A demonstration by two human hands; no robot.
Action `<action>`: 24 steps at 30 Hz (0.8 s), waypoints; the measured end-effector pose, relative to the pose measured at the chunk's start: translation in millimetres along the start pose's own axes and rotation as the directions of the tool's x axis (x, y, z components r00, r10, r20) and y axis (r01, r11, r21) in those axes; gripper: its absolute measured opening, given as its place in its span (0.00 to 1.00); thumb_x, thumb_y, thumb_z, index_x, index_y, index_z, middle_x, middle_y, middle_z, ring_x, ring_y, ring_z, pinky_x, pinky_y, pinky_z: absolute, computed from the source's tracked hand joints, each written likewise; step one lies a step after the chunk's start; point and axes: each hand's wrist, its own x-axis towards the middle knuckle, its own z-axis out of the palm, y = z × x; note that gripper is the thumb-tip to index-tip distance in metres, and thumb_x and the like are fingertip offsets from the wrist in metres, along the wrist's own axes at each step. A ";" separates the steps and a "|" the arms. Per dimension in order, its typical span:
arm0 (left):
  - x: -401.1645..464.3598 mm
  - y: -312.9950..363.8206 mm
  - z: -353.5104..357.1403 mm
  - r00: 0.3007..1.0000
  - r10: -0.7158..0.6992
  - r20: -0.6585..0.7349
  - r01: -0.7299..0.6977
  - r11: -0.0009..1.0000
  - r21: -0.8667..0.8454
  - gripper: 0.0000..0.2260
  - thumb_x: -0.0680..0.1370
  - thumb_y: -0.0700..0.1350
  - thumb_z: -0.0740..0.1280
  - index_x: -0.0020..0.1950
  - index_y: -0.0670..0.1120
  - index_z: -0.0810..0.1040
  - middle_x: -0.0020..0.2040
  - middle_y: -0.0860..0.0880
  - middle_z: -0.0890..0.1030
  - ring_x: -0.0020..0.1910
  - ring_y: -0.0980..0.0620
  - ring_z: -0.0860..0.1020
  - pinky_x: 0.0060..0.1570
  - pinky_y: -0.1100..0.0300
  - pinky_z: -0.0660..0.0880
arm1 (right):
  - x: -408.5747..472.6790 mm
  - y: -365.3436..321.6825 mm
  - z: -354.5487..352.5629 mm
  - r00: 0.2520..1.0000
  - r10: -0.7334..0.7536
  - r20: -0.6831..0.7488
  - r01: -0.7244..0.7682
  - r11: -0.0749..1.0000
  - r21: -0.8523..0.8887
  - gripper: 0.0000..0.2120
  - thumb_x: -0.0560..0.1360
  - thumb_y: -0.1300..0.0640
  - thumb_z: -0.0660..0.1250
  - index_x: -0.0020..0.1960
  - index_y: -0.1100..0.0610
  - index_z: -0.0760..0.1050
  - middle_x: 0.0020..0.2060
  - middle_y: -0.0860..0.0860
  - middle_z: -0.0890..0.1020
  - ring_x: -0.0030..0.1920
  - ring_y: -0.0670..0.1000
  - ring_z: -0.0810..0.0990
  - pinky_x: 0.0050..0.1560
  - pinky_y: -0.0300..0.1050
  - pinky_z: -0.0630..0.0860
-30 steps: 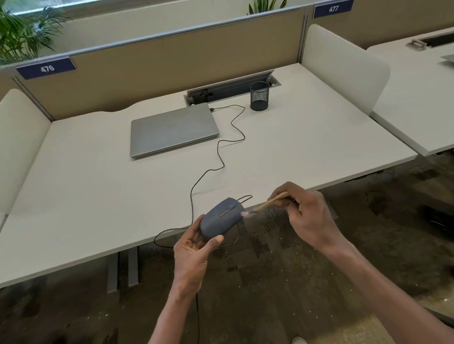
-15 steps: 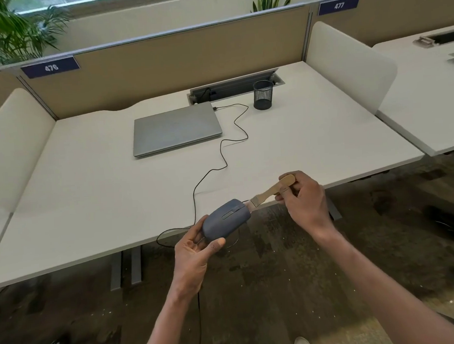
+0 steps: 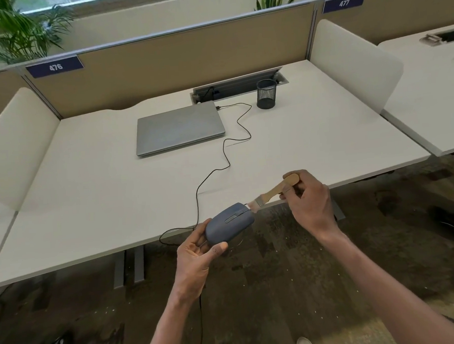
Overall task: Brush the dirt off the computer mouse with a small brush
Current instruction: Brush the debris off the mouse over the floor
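Note:
A blue-grey wired computer mouse (image 3: 230,222) is held in the air just off the desk's front edge, its rear end gripped by my left hand (image 3: 197,257) with the thumb along its side. My right hand (image 3: 307,202) pinches the wooden handle of a small brush (image 3: 275,191). The brush's pale bristles touch the mouse's front end, near the scroll wheel. The mouse's black cable (image 3: 230,155) runs across the desk to the laptop and loops down below the desk edge.
On the white desk (image 3: 88,197) lie a closed grey laptop (image 3: 178,128) and a black mesh pen cup (image 3: 266,93) by a cable hatch (image 3: 238,86). White side dividers flank the desk. A tan partition stands behind. Dark carpet lies below.
My right hand has swung the brush handle upward and to the right, so the handle now shows fully. The bristles have moved onto the mouse's front tip. My left hand keeps holding the mouse.

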 end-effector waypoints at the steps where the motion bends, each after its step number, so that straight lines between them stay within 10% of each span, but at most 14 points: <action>1: -0.2 -0.3 0.4 1.000 0.002 0.003 -0.002 1.000 0.000 0.33 0.59 0.53 0.86 0.62 0.58 0.82 0.63 0.52 0.83 0.64 0.52 0.80 0.56 0.62 0.80 | -2.2 0.1 0.0 1.000 0.006 0.015 -0.006 1.000 -0.021 0.08 0.80 0.60 0.68 0.58 0.55 0.77 0.39 0.37 0.79 0.40 0.40 0.82 0.36 0.24 0.76; 6: -2.0 -1.0 3.8 1.000 0.010 0.019 -0.010 1.000 0.022 0.31 0.60 0.53 0.85 0.62 0.59 0.82 0.63 0.51 0.83 0.64 0.52 0.80 0.56 0.63 0.79 | -11.3 -0.9 -10.6 0.999 -0.033 -0.031 0.028 0.986 -0.163 0.08 0.81 0.63 0.66 0.59 0.61 0.76 0.38 0.46 0.78 0.35 0.48 0.80 0.39 0.51 0.84; 12: -0.1 1.9 17.6 1.000 0.030 0.000 -0.030 0.999 0.026 0.31 0.59 0.55 0.85 0.60 0.61 0.83 0.62 0.53 0.83 0.63 0.53 0.81 0.54 0.64 0.80 | -29.8 -25.9 -26.2 0.942 -0.336 0.022 0.337 0.941 -0.042 0.10 0.77 0.62 0.69 0.58 0.57 0.76 0.44 0.45 0.81 0.39 0.38 0.79 0.42 0.23 0.74; 24: 3.5 -1.2 41.9 0.998 0.035 -0.044 -0.036 0.999 -0.018 0.31 0.60 0.52 0.85 0.61 0.58 0.81 0.61 0.51 0.84 0.63 0.51 0.81 0.53 0.63 0.80 | -40.0 -22.8 -56.0 0.917 -0.384 0.107 0.390 0.920 -0.036 0.09 0.77 0.63 0.68 0.56 0.53 0.77 0.44 0.47 0.83 0.45 0.47 0.82 0.43 0.46 0.82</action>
